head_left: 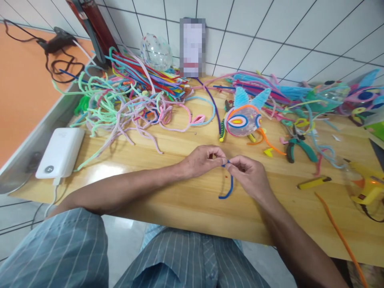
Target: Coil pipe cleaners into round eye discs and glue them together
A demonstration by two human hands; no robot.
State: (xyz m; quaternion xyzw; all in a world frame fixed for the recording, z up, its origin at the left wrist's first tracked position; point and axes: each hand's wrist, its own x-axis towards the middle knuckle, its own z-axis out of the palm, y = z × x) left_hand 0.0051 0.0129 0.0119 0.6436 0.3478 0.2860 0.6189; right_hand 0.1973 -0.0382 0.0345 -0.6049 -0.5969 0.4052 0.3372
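Note:
Between my two hands is a blue pipe cleaner (231, 184), its loose end curving down toward the table. My left hand (206, 161) pinches it between thumb and forefinger. Right beside that, my right hand (247, 173) grips the same piece, with the fingertips of both hands almost touching. Just beyond the hands sits a clear ball (243, 127) decorated with blue pipe-cleaner ears (241, 98), an orange strip and a ringed eye shape. An orange pipe cleaner trails from it to the right. Green-handled pliers (222, 129) lie against its left side.
Tangled pipe cleaners (111, 104) cover the back left, near a white power bank (60, 153). A phone (192, 48) leans on the tiled wall. On the right lie teal-handled pliers (300, 148), a yellow cutter (313, 183), a yellow glue gun (367, 184) and an orange pipe cleaner (339, 232).

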